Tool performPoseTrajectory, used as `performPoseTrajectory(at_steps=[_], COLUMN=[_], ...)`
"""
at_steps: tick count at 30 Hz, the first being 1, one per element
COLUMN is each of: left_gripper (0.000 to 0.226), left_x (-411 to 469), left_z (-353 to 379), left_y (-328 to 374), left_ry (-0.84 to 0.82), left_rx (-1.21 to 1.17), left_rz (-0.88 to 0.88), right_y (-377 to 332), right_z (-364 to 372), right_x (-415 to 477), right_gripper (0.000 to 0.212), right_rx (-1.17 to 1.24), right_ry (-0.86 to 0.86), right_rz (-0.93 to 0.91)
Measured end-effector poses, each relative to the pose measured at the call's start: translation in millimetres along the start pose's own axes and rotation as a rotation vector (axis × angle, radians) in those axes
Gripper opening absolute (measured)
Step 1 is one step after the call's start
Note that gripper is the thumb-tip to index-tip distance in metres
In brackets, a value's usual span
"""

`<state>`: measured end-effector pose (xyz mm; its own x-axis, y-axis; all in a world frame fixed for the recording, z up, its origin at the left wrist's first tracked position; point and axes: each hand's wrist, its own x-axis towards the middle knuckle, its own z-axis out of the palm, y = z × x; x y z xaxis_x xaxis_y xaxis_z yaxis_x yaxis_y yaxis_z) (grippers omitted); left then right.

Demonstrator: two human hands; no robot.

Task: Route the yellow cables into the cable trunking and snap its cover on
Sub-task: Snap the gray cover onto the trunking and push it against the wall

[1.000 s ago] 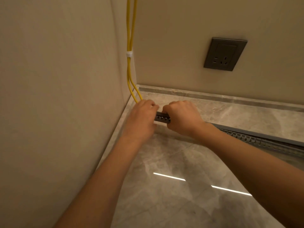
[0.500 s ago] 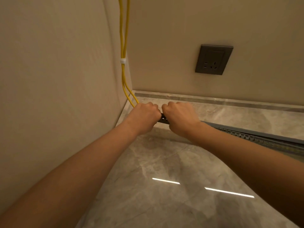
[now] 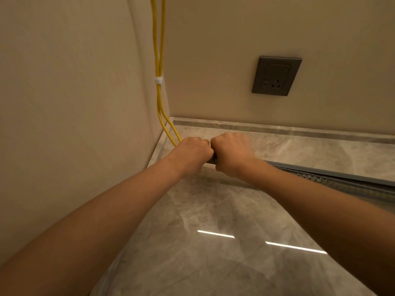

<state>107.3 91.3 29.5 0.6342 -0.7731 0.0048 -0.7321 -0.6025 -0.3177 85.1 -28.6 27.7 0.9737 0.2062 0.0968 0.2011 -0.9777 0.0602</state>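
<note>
left hand [image 3: 192, 154]: curled tight over the near end of the cable trunking [image 3: 333, 181], knuckles against the other hand
right hand [image 3: 232, 153]: curled the same way, gripping the trunking right beside it
yellow cables [image 3: 159, 60]: down the wall corner, vanishing under the left hand
cable trunking: runs off rightwards past the right wrist
socket [image 3: 276, 76]: on the wall, above the right hand

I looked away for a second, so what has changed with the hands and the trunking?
The left hand and right hand have drawn together on the end of the trunking until they almost touch, hiding most of the stretch that showed between them. Both still grip it. The cables and socket are as before.
</note>
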Motion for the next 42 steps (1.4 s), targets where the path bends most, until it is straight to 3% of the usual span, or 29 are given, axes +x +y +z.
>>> performPoseTrajectory(at_steps=[11, 16, 29, 42], left_gripper=[0.016, 0.017, 0.018, 0.016], left_x=[3, 0, -19, -22], left_z=[10, 15, 36, 38], left_y=[-8, -16, -30, -40], left_ry=[-0.014, 0.040, 0.066, 0.120], left_rx=[-0.003, 0.011, -0.025, -0.110], left_rz=[0.029, 0.027, -0.098, -0.175], right_y=[-1, 10, 61, 59], right_z=[4, 18, 30, 28], right_x=[-5, -17, -61, -38], right_gripper=[0.011, 0.024, 0.027, 0.029], right_rx=[0.016, 0.041, 0.016, 0.059], right_ry=[0.030, 0.088, 0.091, 0.123], right_rz=[-0.020, -0.060, 0.006, -0.028])
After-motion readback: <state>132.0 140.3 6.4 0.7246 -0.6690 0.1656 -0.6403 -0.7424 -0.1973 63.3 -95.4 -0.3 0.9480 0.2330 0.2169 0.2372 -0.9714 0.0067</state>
